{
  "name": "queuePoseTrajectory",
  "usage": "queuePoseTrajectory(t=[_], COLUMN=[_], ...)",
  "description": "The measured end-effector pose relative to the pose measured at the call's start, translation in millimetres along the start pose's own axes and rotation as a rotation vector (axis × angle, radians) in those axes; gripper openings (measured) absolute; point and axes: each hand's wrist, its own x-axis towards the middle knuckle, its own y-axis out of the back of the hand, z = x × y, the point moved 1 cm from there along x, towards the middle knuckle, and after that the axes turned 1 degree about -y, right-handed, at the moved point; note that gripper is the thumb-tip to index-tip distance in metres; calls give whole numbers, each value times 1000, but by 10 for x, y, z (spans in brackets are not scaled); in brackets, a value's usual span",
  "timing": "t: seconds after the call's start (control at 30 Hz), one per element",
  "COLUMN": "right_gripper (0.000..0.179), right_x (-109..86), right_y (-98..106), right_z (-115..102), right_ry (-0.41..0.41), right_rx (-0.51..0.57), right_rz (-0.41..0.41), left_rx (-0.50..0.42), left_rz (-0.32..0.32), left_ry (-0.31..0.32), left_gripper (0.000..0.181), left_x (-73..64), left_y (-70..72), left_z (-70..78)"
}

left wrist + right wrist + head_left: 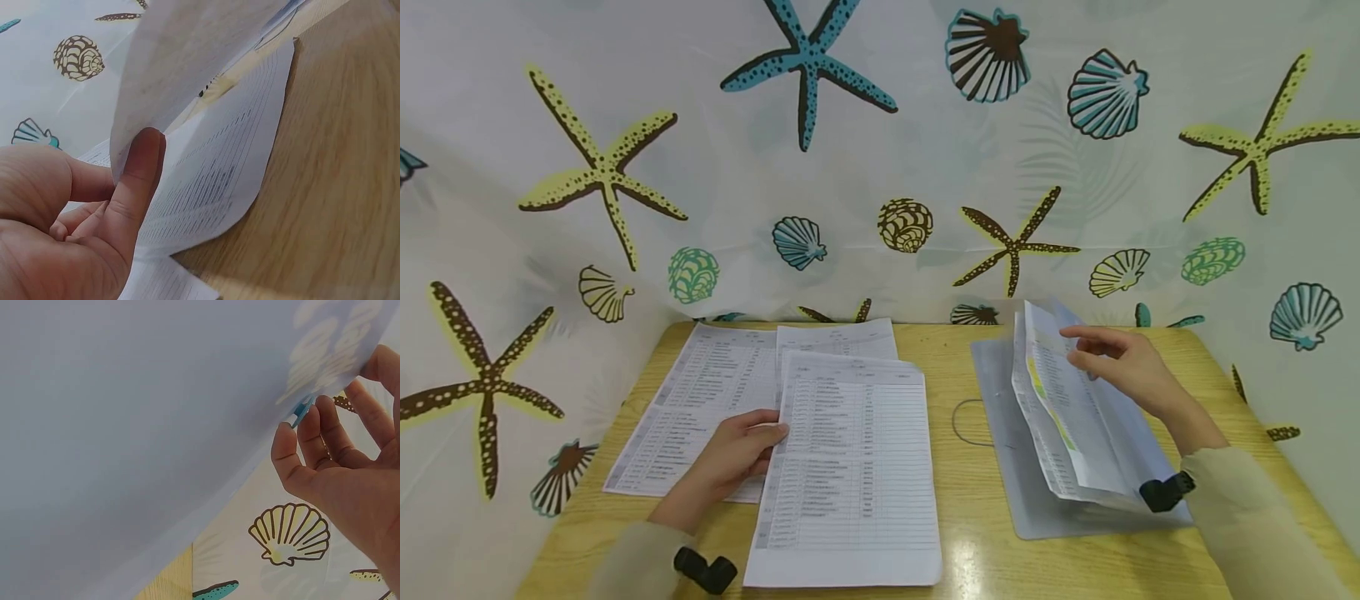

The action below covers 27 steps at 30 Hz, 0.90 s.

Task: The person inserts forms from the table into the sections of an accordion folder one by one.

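White sheet, edge pinched by my left hand, off the page below; right hand pinches folder cover, seemingly propping it open.

Loose sheets overlap on the tabletop; right of them lies a folder containing papers; behind hangs cloth.
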Motion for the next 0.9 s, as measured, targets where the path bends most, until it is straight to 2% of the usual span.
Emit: queuePoseTrajectory(t=[0.53, 0.9], right_gripper=[44, 43], right_x=[27, 35], right_y=[-21, -82], right_z=[-62, -78], right_ry=[2, 12], right_rx=[-9, -2], right_rz=[-10, -17], left_rx=[25, -11], left_rz=[14, 11], left_ry=[-8, -16], left_gripper=[50, 50], left_x=[142, 219], left_y=[-362, -544], left_z=[157, 224])
